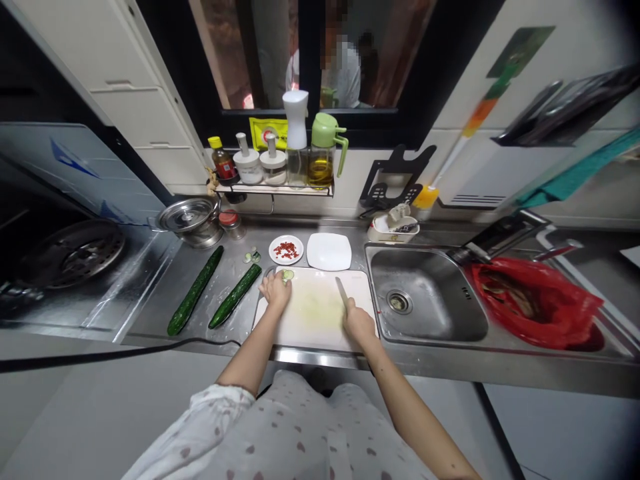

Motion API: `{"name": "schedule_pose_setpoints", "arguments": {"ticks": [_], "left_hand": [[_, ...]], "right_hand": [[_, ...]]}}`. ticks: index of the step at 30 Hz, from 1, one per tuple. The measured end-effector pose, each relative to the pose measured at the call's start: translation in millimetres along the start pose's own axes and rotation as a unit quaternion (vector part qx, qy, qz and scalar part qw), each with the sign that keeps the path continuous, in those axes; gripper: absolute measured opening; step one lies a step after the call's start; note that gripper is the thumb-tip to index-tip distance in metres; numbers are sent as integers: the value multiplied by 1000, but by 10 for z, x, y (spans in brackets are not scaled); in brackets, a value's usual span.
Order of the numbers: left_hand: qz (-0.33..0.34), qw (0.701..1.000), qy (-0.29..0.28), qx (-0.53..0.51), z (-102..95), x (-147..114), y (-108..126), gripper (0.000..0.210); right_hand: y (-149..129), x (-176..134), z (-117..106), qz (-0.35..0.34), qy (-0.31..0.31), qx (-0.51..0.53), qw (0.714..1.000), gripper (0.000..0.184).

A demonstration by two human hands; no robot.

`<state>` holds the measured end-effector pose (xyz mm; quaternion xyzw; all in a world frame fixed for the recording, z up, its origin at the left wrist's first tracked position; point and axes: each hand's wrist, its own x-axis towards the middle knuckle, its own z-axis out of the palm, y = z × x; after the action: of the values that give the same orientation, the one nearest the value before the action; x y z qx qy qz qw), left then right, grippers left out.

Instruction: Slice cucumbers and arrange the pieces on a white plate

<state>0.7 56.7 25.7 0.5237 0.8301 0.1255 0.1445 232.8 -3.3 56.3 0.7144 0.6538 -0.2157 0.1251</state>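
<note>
On the white cutting board, my right hand is wrapped round the handle of a knife, its blade pointing away from me. My left hand is at the board's far left corner, fingers curled against pale green cucumber slices. How many slices are under the fingers is hidden. Left of the board lie a cut cucumber and a longer whole cucumber. Small cucumber end pieces sit behind the cut one. A faint yellow-green stain marks the middle of the board.
Behind the board stand a white plate and a small dish of chopped red pieces. A steel sink and a red plastic bag are to the right. A lidded pot and seasoning rack stand at the back.
</note>
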Motion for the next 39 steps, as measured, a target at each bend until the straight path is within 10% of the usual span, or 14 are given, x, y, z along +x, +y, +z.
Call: {"name": "schedule_pose_setpoints", "arguments": {"ticks": [18, 28, 39], "left_hand": [[-8, 998, -42, -55, 7, 166, 108, 22], [-12, 968, -201, -152, 107, -265, 191, 21], [70, 988, -137, 16, 202, -280, 217, 18]], "right_hand": [[14, 10, 23, -7, 2, -3, 1000, 36], [-10, -4, 4, -5, 1, -4, 1000, 36], [32, -31, -42, -29, -5, -31, 999, 34]]}}
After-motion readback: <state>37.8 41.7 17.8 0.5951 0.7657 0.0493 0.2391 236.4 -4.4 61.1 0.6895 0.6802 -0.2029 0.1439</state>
